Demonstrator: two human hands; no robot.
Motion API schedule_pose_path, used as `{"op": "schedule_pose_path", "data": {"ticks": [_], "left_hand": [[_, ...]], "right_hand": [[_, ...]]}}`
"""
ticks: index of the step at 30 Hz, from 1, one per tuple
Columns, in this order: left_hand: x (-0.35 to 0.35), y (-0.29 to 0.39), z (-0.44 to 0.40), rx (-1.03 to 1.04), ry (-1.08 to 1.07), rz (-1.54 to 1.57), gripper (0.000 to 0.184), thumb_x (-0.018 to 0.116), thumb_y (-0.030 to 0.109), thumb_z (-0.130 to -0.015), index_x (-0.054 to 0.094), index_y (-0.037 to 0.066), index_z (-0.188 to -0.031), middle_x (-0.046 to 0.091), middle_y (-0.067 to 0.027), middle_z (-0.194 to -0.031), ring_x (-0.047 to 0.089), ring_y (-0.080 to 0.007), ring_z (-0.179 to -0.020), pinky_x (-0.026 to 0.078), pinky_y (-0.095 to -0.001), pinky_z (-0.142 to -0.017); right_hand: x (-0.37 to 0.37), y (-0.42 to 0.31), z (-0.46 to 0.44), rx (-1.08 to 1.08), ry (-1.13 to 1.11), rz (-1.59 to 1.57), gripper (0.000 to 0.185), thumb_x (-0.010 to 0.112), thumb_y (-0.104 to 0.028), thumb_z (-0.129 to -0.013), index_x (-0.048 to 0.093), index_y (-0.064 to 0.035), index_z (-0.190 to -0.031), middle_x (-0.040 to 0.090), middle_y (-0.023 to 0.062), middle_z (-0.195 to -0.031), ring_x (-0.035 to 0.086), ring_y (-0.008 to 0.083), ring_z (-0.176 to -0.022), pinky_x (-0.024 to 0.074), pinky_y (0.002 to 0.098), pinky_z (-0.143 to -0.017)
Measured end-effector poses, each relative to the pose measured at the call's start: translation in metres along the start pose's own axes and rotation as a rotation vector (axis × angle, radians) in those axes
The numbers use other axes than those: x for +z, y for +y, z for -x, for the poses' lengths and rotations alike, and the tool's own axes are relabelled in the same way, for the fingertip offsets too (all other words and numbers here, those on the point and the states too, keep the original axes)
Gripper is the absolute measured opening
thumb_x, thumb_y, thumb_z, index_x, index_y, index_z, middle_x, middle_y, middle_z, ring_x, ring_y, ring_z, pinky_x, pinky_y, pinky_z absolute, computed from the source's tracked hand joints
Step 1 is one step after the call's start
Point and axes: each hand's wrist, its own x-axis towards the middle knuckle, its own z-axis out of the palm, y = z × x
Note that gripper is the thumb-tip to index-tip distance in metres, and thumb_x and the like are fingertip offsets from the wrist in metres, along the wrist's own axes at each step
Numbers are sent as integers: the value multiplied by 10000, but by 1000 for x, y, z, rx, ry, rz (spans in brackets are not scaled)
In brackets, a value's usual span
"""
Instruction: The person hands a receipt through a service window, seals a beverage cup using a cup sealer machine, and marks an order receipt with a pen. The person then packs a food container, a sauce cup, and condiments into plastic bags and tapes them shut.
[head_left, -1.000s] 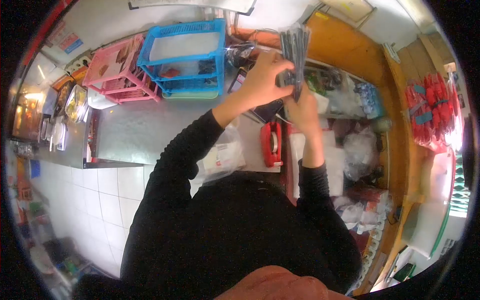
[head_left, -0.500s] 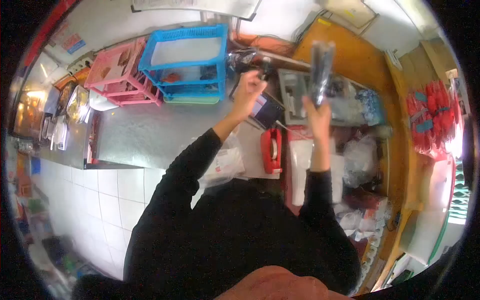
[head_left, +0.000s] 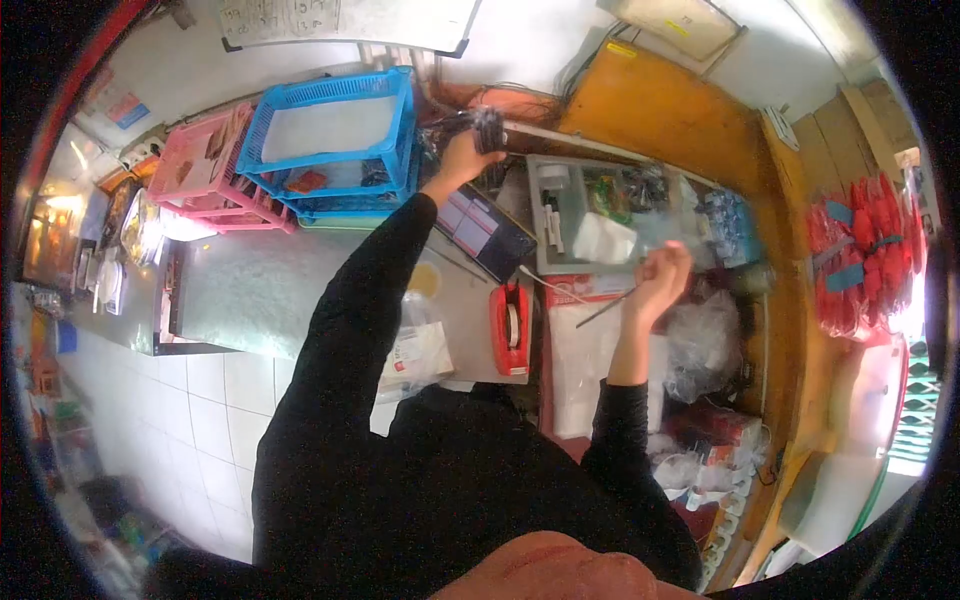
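At the back of the counter, my left hand [head_left: 464,160] is closed around a dark bundle in shiny plastic [head_left: 488,130], beside the tray's left edge. My right hand [head_left: 660,285] pinches a thin dark straw-like stick [head_left: 603,311], which points down and left over white paper sheets [head_left: 588,365]. Behind that hand is a grey divided tray [head_left: 560,267] with a white packet [head_left: 604,238], markers [head_left: 552,225] and small plastic-wrapped items. A tablet-like device [head_left: 485,232] lies below my left hand. Near it stands a red tape dispenser [head_left: 511,330].
Blue stacked baskets [head_left: 408,130] and pink ones [head_left: 222,210] stand at the back left on the metal counter [head_left: 270,290]. Clear plastic bags [head_left: 705,340] lie to the right. Red packets [head_left: 865,255] hang on the right wall. A white package [head_left: 418,355] sits at the counter's front edge.
The plastic-wrapped dark bundle has left my right hand, and a similar bundle is in my left. My right hand has dropped lower and holds a thin stick. The view has shifted slightly.
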Motion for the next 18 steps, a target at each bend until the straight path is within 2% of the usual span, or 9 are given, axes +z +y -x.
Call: {"op": "schedule_pose_path", "data": {"ticks": [2, 5, 7, 10, 12, 14, 15, 17, 18], "left_hand": [[11, -10, 1, -19, 24, -11, 497, 807, 339, -660, 627, 7, -983, 664, -190, -924, 632, -369, -874, 487, -421, -757], [22, -26, 0, -22, 87, 108, 491, 807, 342, -662, 632, -1, -966, 666, -191, -919, 643, -350, -863, 491, -397, -752], [10, -18, -4, -10, 114, 278, 494, 810, 339, -658, 632, -16, -951, 663, -198, -924, 646, -340, -864, 493, -383, -750], [-12, 7, -6, -83, 208, 268, 472, 815, 330, -656, 637, -14, -926, 662, -196, -920, 647, -326, -856, 494, -364, -739], [-4, -18, -13, -17, 163, 171, 469, 809, 316, -666, 628, -17, -942, 656, -194, -910, 634, -341, -858, 487, -391, -751], [0, -28, -15, 40, 169, 128, 476, 805, 320, -672, 622, -17, -955, 652, -193, -911, 625, -348, -867, 479, -406, -770], [2, -32, -11, 60, 127, 158, 524, 807, 313, -670, 598, -25, -1012, 644, -198, -954, 608, -359, -922, 462, -420, -815], [4, -32, -5, -7, 33, 31, 565, 800, 340, -673, 589, -16, -1056, 616, -216, -1029, 580, -371, -990, 451, -434, -842], [7, -32, -3, -44, -18, -27, 585, 796, 354, -674, 584, -12, -1079, 602, -226, -1066, 566, -377, -1024, 446, -441, -855]], "right_hand": [[18, -7, -8, -26, 50, -25, 118, 439, -115, -859, 519, -69, -934, 451, 11, -718, 349, 73, -605, 276, 232, -540], [57, 1, -28, -303, 67, -81, 92, 425, -114, -875, 487, -75, -930, 441, 21, -705, 364, 89, -618, 303, 243, -567], [90, -2, -33, -397, 60, -94, 89, 400, -107, -893, 471, -76, -937, 451, 30, -724, 377, 98, -635, 313, 251, -584], [135, 6, -35, -527, 27, -71, 91, 358, -64, -922, 446, -65, -940, 477, 51, -765, 406, 125, -662, 351, 276, -632], [168, 28, -42, -651, 22, -44, 99, 350, -49, -931, 444, -56, -962, 487, 59, -774, 429, 133, -674, 378, 290, -644], [186, 58, -42, -630, -24, 138, 95, 370, -47, -935, 456, -34, -972, 505, 74, -792, 462, 151, -699, 405, 303, -666], [192, 78, -40, -619, -49, 236, 95, 379, -46, -937, 462, -23, -977, 514, 81, -801, 478, 160, -712, 418, 310, -677], [197, 144, -50, -624, -198, 131, 110, 412, -49, -929, 488, -12, -1000, 538, 108, -828, 518, 206, -735, 441, 343, -699], [197, 161, -52, -631, -279, 192, 121, 437, -52, -920, 501, -11, -1014, 545, 122, -850, 530, 231, -754, 448, 359, -711]]}}
